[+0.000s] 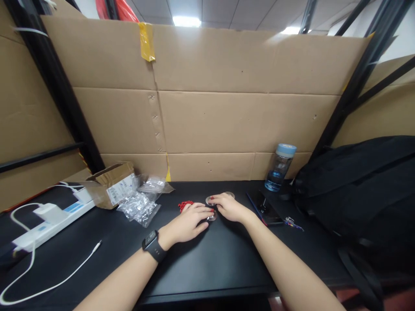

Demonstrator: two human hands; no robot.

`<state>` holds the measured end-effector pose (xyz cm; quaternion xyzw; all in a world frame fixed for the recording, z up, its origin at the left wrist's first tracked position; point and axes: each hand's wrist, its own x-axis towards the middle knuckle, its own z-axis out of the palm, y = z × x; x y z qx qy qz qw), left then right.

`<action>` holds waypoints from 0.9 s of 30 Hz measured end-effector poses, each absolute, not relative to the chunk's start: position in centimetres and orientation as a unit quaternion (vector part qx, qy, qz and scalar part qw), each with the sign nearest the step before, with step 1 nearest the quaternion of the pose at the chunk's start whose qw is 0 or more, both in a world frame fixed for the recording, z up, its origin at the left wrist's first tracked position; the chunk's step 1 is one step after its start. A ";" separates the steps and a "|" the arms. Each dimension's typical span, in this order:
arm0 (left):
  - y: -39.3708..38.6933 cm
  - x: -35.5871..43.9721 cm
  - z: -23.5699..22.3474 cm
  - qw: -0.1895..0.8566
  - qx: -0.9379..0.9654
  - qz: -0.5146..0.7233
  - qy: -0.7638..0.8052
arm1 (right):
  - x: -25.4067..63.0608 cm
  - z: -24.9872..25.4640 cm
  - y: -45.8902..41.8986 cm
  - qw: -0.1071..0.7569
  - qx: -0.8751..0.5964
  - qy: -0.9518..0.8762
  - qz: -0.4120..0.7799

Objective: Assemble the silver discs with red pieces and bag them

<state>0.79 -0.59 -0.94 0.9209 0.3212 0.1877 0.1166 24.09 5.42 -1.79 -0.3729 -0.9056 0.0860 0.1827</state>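
Inspecting, we find the left hand point(189, 223) and right hand point(231, 209) partly hiding clear round pieces point(212, 217); red tangle point(184, 204) partly masked behind the left; whether either grips, we cannot tell.

The left hand point(192, 220) hides part of a red beaded bundle point(184, 205) and a clear round piece point(212, 216); the right hand point(231, 208) covers more clear plastic, its outline unreadable. Print on the cardboard box's point(100, 195) label point(121, 189) is too small, and the black backpack point(359, 185) runs off the right edge.
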 end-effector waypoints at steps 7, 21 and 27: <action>-0.5 0.8 -1.7 0.110 0.920 0.193 0.324 | 23.9 -2.0 5.5 0.157 -0.380 -0.909 0.061; -0.5 0.9 -1.2 0.088 0.919 0.192 0.332 | 23.5 -1.1 4.2 0.156 -0.439 -0.884 0.041; -0.3 -0.1 -0.8 0.068 0.899 0.207 0.380 | 24.5 0.5 3.8 0.179 -0.446 -0.874 0.074</action>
